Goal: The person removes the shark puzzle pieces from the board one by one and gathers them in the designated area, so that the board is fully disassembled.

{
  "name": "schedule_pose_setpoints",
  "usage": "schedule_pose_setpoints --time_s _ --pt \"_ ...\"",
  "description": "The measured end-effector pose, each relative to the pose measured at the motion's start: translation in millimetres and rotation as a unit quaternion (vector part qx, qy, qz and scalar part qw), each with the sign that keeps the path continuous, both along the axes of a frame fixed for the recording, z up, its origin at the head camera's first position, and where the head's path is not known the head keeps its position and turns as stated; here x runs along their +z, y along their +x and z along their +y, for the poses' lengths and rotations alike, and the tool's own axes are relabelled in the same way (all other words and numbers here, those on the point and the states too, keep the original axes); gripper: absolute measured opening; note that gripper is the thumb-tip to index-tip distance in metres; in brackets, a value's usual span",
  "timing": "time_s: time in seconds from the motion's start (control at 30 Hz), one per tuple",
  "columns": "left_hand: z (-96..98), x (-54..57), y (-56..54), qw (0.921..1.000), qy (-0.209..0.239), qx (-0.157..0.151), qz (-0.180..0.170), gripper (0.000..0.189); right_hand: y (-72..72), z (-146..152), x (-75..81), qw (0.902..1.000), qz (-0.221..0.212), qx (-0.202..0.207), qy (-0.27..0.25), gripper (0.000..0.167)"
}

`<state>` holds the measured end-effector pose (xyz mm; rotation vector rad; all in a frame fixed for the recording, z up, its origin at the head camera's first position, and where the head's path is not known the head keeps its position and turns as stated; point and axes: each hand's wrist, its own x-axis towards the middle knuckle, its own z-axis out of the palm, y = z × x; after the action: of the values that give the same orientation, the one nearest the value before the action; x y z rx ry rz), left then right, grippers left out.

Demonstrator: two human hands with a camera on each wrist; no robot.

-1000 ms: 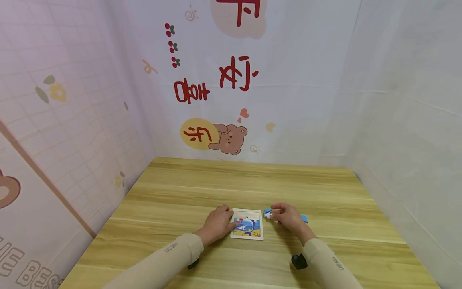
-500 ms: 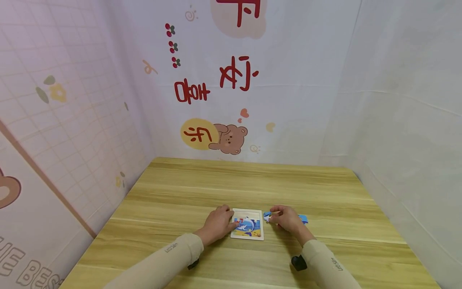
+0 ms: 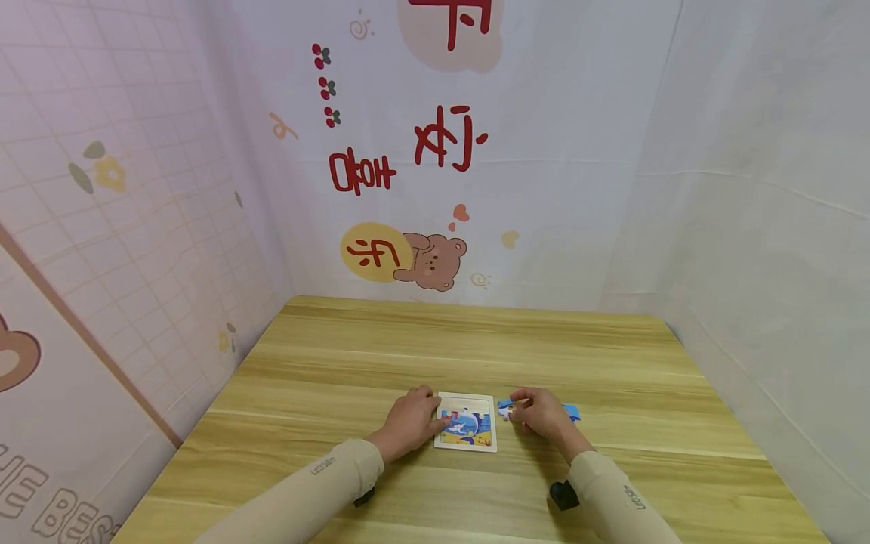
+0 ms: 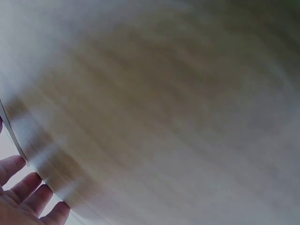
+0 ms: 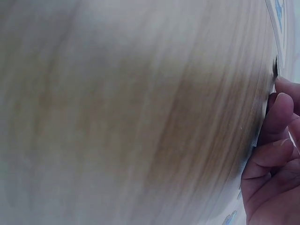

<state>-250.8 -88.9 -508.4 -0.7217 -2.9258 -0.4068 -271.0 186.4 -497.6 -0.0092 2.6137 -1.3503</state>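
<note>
A square jigsaw puzzle [image 3: 476, 429] in a pale wooden frame [image 3: 465, 448] lies flat on the table, showing a whale picture with bare wood along its far side. My left hand [image 3: 410, 420] rests at the frame's left side, thumb reaching over the picture; in the left wrist view its fingertips [image 4: 55, 213] touch an edge. Right of the frame, my right hand [image 3: 540, 412] pinches a blue-and-white puzzle piece [image 3: 504, 408] between thumb and fingers, low over the table. The right wrist view shows curled fingers [image 5: 277, 112], the piece mostly hidden there.
More blue puzzle pieces [image 3: 572, 412] lie on the wooden table [image 3: 421, 340] just beyond my right hand, partly covered by it. A printed cloth backdrop [image 3: 557, 189] stands along the far side and both flanks.
My right hand has shifted slightly towards me with the blue-and-white puzzle piece, uncovering more of the blue pieces beyond it. The left hand and frame have stayed in place.
</note>
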Motion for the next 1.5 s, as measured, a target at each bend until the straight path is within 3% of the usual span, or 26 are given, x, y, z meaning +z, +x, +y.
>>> schedule_pose_setpoints --time_s 0.4,0.6,0.8,1.03,1.2,1.5 --pt "1.1 0.4 0.8 1.0 0.0 0.004 -0.004 0.044 -2.5 0.6 -3.8 1.0 -0.006 -0.006 -0.001 0.032" --pt "1.6 -1.2 0.2 0.9999 0.006 0.003 0.009 0.046 -2.1 0.8 1.4 0.9999 -0.009 -0.006 0.007 0.034" --pt "3.6 2.2 -0.8 0.9998 0.009 0.013 -0.008 0.044 -0.2 -4.6 7.8 0.9998 -0.012 -0.016 -0.003 0.034" --pt "6.1 7.1 3.3 0.999 0.034 0.023 -0.018 0.043 4.8 -16.2 10.0 0.9996 0.005 -0.001 -0.027 0.03" --pt "11.4 8.9 9.7 0.9984 0.054 0.003 -0.015 0.045 11.1 -24.2 9.9 0.9988 0.012 0.011 -0.046 0.027" --pt "19.6 6.7 17.0 0.9988 0.045 -0.021 -0.004 0.044 24.4 -34.2 -0.1 0.9977 0.0 0.041 -0.055 0.027"
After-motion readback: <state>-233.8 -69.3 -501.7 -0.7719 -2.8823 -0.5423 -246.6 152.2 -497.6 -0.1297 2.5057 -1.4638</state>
